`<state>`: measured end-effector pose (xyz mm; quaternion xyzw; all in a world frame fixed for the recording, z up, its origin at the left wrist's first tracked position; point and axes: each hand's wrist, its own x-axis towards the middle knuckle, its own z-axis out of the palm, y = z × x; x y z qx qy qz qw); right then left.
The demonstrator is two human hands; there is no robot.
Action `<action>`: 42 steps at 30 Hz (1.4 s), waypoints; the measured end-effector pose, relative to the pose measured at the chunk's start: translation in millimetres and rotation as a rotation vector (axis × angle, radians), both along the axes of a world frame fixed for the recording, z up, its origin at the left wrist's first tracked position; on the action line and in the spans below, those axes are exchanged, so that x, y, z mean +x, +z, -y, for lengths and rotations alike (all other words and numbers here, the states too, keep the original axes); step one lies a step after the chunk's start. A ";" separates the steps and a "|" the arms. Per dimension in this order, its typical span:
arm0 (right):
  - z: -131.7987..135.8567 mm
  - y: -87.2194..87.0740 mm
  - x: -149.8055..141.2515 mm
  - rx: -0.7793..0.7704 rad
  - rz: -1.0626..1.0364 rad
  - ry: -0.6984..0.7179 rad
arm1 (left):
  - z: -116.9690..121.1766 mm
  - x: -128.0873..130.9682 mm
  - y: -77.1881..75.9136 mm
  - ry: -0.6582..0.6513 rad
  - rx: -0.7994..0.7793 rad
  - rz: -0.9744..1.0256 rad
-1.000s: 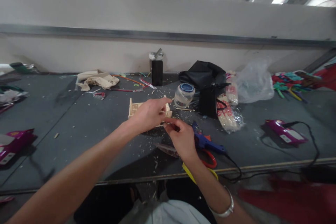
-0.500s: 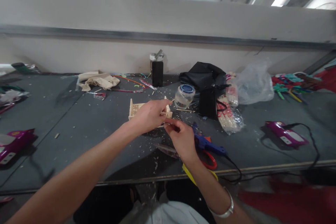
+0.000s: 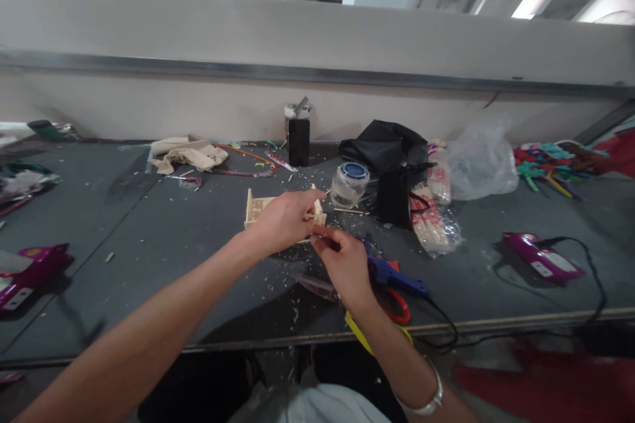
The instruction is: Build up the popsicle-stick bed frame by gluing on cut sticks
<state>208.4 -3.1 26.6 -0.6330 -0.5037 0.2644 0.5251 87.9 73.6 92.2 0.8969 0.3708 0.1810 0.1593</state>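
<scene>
A small pale wooden box frame [image 3: 258,206] built of thin sticks stands on the dark grey table [image 3: 149,238]. My left hand [image 3: 282,219] lies over its right side with fingers closed round the frame's edge. My right hand [image 3: 342,261] is just below and right of it, thumb and fingers pinched at the frame's near right corner; what the pinch holds is too small to see. Wood chips litter the table around both hands.
A blue glue gun [image 3: 397,277], red-handled scissors [image 3: 397,307] and a blade [image 3: 315,285] lie by my right hand. Behind stand a clear jar [image 3: 348,185], a black cup [image 3: 297,135], black bags [image 3: 391,172], packs of sticks [image 3: 431,218]. Purple tools [image 3: 540,258] [image 3: 27,271] lie at either side.
Both hands stay at the wooden frame with almost no movement; the view has shifted slightly.
</scene>
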 end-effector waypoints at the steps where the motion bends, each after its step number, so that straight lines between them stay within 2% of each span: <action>1: 0.2 -0.4 -0.1 -0.001 -0.004 -0.001 | -0.2 0.0 -0.2 -0.005 0.001 0.004; 21: 4.6 1.3 1.9 -0.029 -0.051 0.011 | -1.0 -0.6 -0.9 -0.005 -0.001 0.025; 29: 8.0 5.7 11.4 -0.009 0.146 -0.005 | -3.9 -2.7 1.5 -0.042 -0.010 0.037; 32: 7.0 7.2 10.6 0.009 0.205 -0.007 | -6.8 -2.1 6.1 -0.052 -0.076 0.046; 38: 1.1 12.3 4.0 0.028 0.380 -0.029 | -15.1 0.3 15.7 -0.101 -0.352 0.030; 42: 5.9 15.8 11.8 -0.058 0.515 0.026 | -22.7 -10.3 23.6 -0.121 -0.368 0.046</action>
